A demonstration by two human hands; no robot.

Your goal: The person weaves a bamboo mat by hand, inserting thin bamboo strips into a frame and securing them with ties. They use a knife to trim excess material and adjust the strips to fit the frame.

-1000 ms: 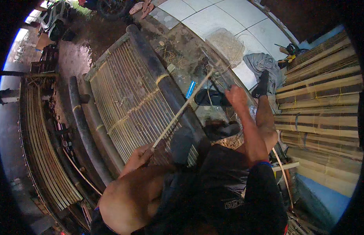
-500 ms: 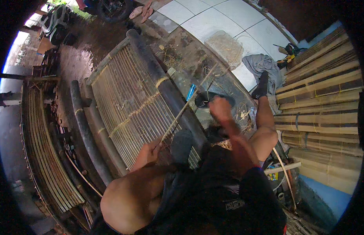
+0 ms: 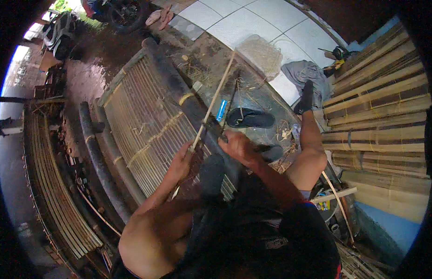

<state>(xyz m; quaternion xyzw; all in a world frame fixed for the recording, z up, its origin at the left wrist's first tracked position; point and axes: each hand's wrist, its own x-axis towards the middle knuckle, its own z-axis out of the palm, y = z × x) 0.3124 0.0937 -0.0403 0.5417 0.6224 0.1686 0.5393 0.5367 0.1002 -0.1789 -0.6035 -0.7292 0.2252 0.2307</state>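
Note:
My left hand (image 3: 181,160) is closed around the lower part of a long pale bamboo strip (image 3: 215,98), which slants up and away to the right above the bench's dark rail. Just right of the strip, my right hand (image 3: 239,147) is closed, knuckles up. Something small and dark shows at its thumb, and a thin dark line runs away from there; I cannot make out what it holds. Between my hands and my body is a dark grey rounded shape (image 3: 212,171), perhaps a sock-covered foot. Beneath lies a slatted bamboo bench (image 3: 146,109).
Beyond my right hand lie a black sandal (image 3: 251,118), a blue object (image 3: 221,110) and loose fibre scraps. Rolled bamboo blinds (image 3: 374,116) are stacked at the right. Grey cloth (image 3: 305,76) is by my outstretched foot. More bamboo strips (image 3: 62,181) lie at the left.
My right hand has come back toward my body and left, close beside the strip. The strip now points more steeply away. My left hand has moved slightly away from my body.

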